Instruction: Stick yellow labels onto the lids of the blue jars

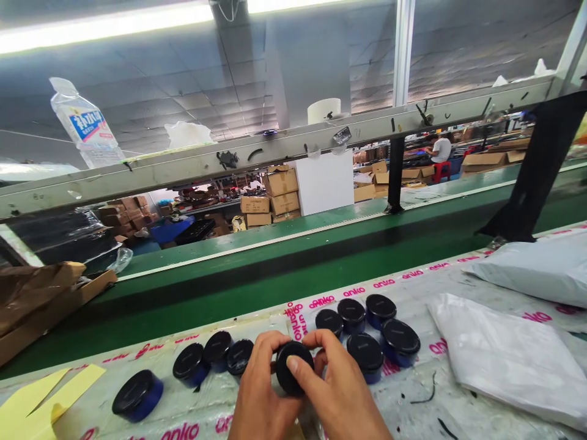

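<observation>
The left hand (259,382) and right hand (342,385) reach forward, fingers curled, gripping a black-lidded jar (294,366) between them. It is over the printed sheet (408,406), just beside other jars (238,357).

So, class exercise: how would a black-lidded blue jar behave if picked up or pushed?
Squat and round, the blue jar probably stands steady but may roll once on its side. Its glossy black lid could feel slick. The left hand and right hand hold a similar jar by fingertips, so it's likely light.
</observation>
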The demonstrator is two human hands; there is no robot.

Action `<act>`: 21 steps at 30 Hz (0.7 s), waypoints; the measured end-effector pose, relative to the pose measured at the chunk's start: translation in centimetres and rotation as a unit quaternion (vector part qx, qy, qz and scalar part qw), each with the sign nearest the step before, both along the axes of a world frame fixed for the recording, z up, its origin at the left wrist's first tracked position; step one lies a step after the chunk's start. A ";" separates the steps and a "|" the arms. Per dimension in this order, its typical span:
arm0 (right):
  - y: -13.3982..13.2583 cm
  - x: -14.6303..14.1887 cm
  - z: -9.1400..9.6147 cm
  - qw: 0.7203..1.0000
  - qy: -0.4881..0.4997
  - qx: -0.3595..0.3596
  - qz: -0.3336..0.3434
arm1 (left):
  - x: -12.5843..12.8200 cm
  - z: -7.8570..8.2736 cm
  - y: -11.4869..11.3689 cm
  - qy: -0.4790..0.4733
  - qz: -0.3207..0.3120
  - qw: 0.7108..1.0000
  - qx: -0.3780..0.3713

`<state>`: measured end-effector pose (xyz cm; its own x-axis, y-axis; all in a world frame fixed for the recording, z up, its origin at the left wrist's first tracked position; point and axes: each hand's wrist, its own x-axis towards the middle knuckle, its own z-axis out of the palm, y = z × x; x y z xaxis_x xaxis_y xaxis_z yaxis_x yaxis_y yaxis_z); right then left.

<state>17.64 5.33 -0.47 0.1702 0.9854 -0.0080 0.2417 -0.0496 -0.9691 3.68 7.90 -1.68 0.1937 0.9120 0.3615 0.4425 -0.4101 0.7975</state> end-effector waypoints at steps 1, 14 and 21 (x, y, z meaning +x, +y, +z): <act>0.0 0.0 -0.2 1.000 0.018 0.008 0.004 | 0.0 0.0 0.1 0.001 0.004 1.000 0.000; -1.0 1.1 -1.6 0.994 0.099 0.019 0.049 | 0.1 -0.2 0.4 0.018 0.003 0.999 -0.048; -1.5 0.9 -2.8 0.995 0.069 0.065 0.026 | -0.1 -0.2 0.3 0.072 -0.008 0.996 -0.056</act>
